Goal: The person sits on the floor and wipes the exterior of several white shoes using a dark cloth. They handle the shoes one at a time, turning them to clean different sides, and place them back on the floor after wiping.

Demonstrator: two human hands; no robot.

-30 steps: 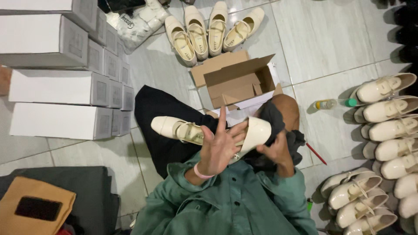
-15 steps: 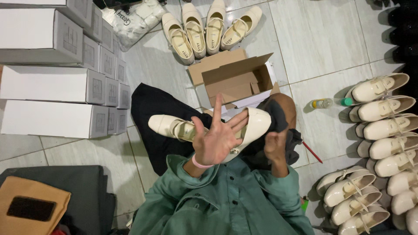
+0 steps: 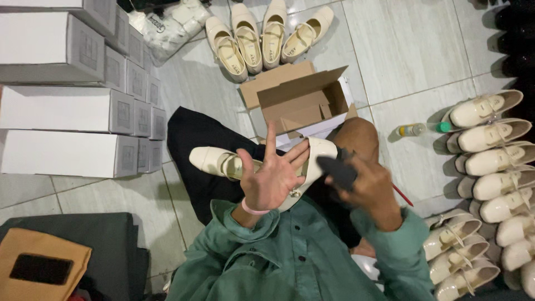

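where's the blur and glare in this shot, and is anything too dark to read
Head view: the right hand and the dark object it holds are motion-smeared; the left hand and cream shoe stay fairly sharp; soft sheen on the floor tiles; the top right corner falls into shadow.

Hidden and cropped parts around the cream shoe

The left hand [image 3: 273, 178] covers the middle of the cream shoe [image 3: 212, 160], hiding its strap; the right hand [image 3: 370, 187] holds a dark object [image 3: 337, 170] too blurred to identify. The row of cream shoes [image 3: 496, 161] runs off the right edge, and the white boxes [image 3: 61, 106] off the left.
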